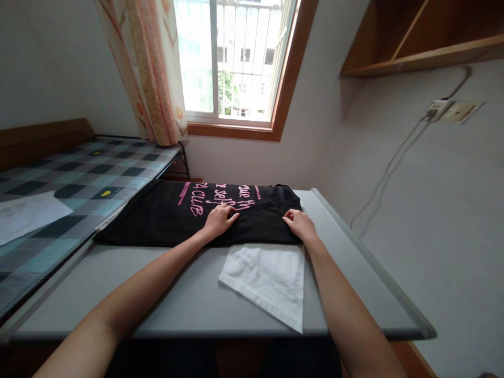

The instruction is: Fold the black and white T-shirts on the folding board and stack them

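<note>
A black T-shirt (pixel 157 215) with pink lettering lies sideways across the table, its neckline toward the right and one side folded over. From under its near edge a white piece of cloth shaped like a short sleeve (pixel 268 278) sticks out toward me. My left hand (pixel 220 219) is closed on the black cloth near the middle, beside the lettering, thumb and fingers curled together. At the shirt's right end, close to the neckline, my right hand (pixel 301 224) pinches the fabric. What lies under my fingertips is partly hidden.
The grey table (pixel 177 294) has a raised rim along its right side. Left of it stands a bed with a checked mattress (pixel 129 173) and a white paper sheet (pixel 31 212). Behind are a curtain (pixel 157 79) and a window (pixel 244 68). A cable (pixel 388 178) hangs on the right wall.
</note>
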A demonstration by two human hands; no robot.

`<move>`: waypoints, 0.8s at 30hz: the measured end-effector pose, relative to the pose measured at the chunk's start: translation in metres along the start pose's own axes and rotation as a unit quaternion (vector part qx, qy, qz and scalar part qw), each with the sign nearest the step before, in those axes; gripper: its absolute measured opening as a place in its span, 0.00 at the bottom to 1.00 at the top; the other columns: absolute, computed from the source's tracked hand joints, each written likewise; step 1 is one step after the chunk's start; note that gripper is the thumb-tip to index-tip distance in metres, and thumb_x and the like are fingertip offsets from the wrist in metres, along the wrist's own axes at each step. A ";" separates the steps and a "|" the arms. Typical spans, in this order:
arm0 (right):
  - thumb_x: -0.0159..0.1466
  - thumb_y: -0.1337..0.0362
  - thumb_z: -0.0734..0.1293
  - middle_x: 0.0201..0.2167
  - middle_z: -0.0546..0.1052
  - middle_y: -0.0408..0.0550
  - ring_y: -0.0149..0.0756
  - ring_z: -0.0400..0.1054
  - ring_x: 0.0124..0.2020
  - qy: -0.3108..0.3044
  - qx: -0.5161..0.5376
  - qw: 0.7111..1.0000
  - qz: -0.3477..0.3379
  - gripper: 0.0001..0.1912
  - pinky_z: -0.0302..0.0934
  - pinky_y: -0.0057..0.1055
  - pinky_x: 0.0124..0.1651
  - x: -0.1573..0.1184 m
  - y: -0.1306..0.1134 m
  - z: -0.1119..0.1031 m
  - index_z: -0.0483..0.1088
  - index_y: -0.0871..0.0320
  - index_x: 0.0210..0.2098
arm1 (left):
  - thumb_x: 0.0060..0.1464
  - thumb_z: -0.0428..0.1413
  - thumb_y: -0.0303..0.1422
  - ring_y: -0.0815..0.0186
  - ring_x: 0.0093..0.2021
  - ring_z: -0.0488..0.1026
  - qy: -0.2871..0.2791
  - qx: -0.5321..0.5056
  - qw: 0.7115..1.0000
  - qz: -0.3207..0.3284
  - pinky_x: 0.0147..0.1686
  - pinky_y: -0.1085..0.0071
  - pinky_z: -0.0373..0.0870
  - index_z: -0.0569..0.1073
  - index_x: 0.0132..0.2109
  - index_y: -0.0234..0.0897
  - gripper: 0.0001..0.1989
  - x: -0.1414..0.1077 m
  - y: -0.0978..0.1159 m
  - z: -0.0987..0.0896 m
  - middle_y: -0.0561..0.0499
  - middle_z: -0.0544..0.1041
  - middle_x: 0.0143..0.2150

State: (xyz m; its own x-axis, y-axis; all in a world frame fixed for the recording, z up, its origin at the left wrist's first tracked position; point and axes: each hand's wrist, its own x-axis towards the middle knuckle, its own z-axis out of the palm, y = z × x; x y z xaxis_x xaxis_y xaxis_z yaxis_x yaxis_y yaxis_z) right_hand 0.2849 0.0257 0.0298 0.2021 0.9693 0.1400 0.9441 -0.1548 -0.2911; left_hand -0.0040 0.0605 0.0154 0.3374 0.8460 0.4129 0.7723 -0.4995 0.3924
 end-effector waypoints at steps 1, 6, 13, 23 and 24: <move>0.62 0.61 0.64 0.37 0.79 0.48 0.40 0.71 0.39 0.004 0.001 1.000 -0.002 0.07 0.60 0.32 0.39 0.000 -0.002 0.001 0.74 0.54 0.35 | 0.59 0.53 0.40 0.58 0.43 0.73 0.005 -0.004 1.000 0.001 0.45 0.63 0.69 0.75 0.37 0.39 0.11 0.000 -0.002 0.002 0.47 0.75 0.39; 0.66 0.61 0.60 0.39 0.78 0.49 0.40 0.71 0.39 0.052 0.030 0.998 -0.001 0.10 0.59 0.31 0.37 0.000 -0.007 0.003 0.72 0.53 0.40 | 0.55 0.56 0.36 0.59 0.43 0.72 0.011 -0.060 0.998 -0.019 0.45 0.63 0.69 0.73 0.34 0.39 0.05 0.002 -0.007 0.007 0.49 0.75 0.38; 0.62 0.50 0.64 0.31 0.78 0.49 0.38 0.71 0.32 -0.040 0.067 0.997 -0.024 0.16 0.58 0.29 0.33 0.007 0.017 -0.005 0.74 0.57 0.31 | 0.48 0.57 0.32 0.62 0.37 0.70 0.025 -0.082 0.994 -0.072 0.40 0.66 0.68 0.69 0.29 0.39 0.04 0.003 -0.009 0.008 0.51 0.74 0.33; 0.64 0.54 0.63 0.36 0.79 0.49 0.42 0.72 0.38 0.014 -0.017 1.000 0.007 0.12 0.58 0.31 0.36 0.000 -0.007 0.003 0.74 0.52 0.36 | 0.46 0.56 0.26 0.67 0.30 0.71 0.066 -0.184 0.971 -0.135 0.33 0.73 0.65 0.68 0.34 0.38 0.06 0.005 -0.014 0.009 0.56 0.72 0.28; 0.64 0.52 0.63 0.36 0.79 0.49 0.42 0.72 0.38 0.011 -0.019 1.000 0.011 0.13 0.58 0.31 0.35 0.000 -0.005 0.001 0.74 0.53 0.36 | 0.46 0.55 0.25 0.68 0.30 0.71 0.067 -0.184 0.971 -0.134 0.33 0.73 0.65 0.69 0.36 0.38 0.08 0.005 -0.014 0.009 0.56 0.73 0.29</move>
State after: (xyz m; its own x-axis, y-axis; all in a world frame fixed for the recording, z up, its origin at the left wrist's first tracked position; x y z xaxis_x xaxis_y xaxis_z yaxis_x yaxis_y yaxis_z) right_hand 0.2793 0.0268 0.0301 0.2279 0.9613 0.1548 0.9486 -0.1833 -0.2581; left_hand -0.0078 0.0731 0.0042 0.0585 0.9349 0.3500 0.5693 -0.3193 0.7576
